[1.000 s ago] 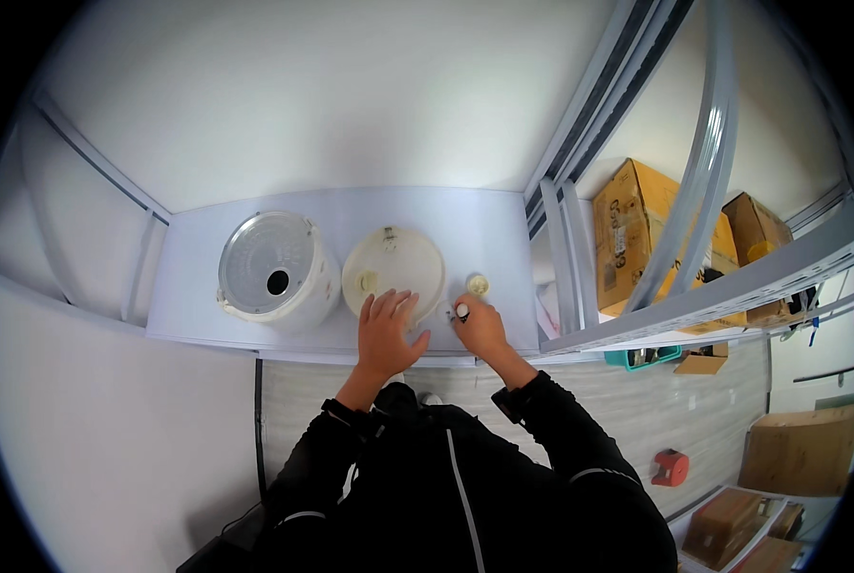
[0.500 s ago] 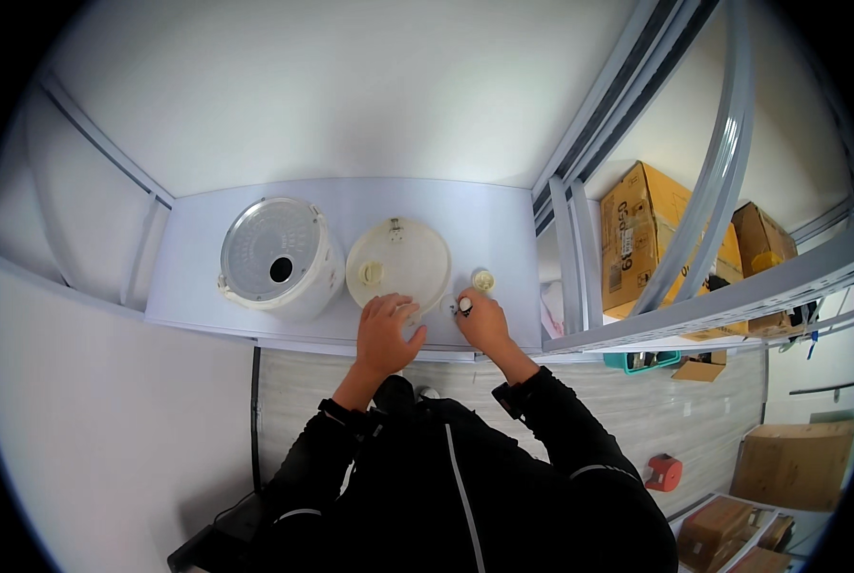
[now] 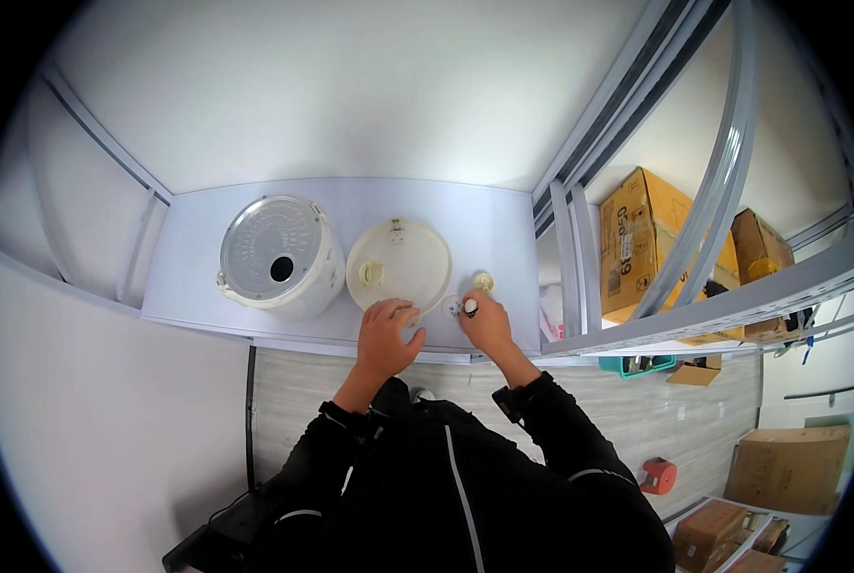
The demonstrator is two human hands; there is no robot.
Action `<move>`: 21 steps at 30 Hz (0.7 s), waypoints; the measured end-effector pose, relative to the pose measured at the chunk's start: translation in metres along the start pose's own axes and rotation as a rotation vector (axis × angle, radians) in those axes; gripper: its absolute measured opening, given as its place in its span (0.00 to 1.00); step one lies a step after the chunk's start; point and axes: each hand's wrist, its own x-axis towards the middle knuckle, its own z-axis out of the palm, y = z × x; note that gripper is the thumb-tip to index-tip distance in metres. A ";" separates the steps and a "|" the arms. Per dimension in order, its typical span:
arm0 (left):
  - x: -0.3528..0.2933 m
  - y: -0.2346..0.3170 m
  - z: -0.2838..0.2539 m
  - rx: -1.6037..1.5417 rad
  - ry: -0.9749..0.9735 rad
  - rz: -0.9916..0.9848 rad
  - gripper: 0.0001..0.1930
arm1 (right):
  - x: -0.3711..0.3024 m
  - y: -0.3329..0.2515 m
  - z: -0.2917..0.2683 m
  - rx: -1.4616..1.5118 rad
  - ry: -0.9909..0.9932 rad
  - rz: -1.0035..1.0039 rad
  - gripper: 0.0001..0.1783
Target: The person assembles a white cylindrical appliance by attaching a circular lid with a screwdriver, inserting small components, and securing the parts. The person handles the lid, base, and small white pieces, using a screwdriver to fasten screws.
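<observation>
A round, translucent cream lid [image 3: 417,263] lies flat on the white tabletop [image 3: 446,196], with a small cream ring-shaped cap [image 3: 373,274] at its left side and a metal clasp [image 3: 396,229] at its far edge. My left hand [image 3: 385,339] rests at the lid's front edge, fingers forward and thumb apart. My right hand [image 3: 489,328] is closed around a small dark object with a white round top [image 3: 471,307]; its kind does not show. Beside it, near the lid's right front edge, is a small clear disc [image 3: 451,307]. Just beyond sits a small round cream cap [image 3: 483,281].
Left of the lid stands a white bucket [image 3: 317,286] with a grey perforated top and a dark round hole. Grey metal posts [image 3: 568,258] bound the table at right; cardboard boxes [image 3: 642,244] stand behind them. A red stool [image 3: 658,476] is on the floor.
My right hand has shifted slightly to the right with the small white-topped object. My left hand stays nearly in place. The view has moved a little.
</observation>
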 end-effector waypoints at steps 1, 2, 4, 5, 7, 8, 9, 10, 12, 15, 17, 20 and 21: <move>0.000 0.000 0.000 0.002 -0.001 0.002 0.18 | 0.000 0.002 0.002 -0.011 0.005 -0.018 0.13; 0.000 -0.001 0.001 0.004 -0.002 0.005 0.19 | 0.000 0.004 0.004 -0.022 0.010 -0.035 0.13; 0.001 -0.001 0.000 0.003 -0.004 -0.008 0.22 | 0.000 0.002 0.006 -0.025 0.012 -0.026 0.13; 0.001 -0.001 0.000 -0.001 -0.005 -0.023 0.23 | 0.000 0.001 0.006 -0.027 0.013 -0.022 0.13; 0.000 -0.003 -0.001 -0.019 0.004 -0.043 0.25 | 0.000 -0.002 0.005 -0.055 0.006 -0.016 0.13; 0.000 -0.005 -0.001 -0.032 0.014 -0.049 0.26 | 0.000 -0.004 0.005 -0.069 0.002 -0.013 0.13; -0.001 -0.007 -0.001 -0.045 0.024 -0.055 0.27 | 0.000 -0.004 0.004 -0.060 0.002 -0.008 0.13; -0.002 -0.009 -0.001 -0.045 0.032 -0.057 0.28 | 0.000 -0.004 0.002 -0.052 0.001 -0.003 0.12; -0.002 -0.010 -0.003 -0.044 0.050 -0.060 0.28 | 0.000 -0.008 -0.002 -0.013 0.017 -0.006 0.12; -0.001 -0.009 -0.009 -0.054 0.048 -0.071 0.27 | -0.002 -0.019 -0.013 0.101 0.054 -0.050 0.11; 0.001 -0.005 -0.012 -0.090 0.070 -0.019 0.25 | -0.002 -0.028 -0.021 0.210 0.063 -0.108 0.11; 0.012 0.014 -0.023 -0.162 0.027 0.025 0.19 | -0.010 -0.066 -0.047 0.365 -0.044 -0.153 0.12; 0.017 0.022 -0.028 -0.190 0.000 0.037 0.16 | -0.013 -0.077 -0.054 0.394 -0.064 -0.191 0.11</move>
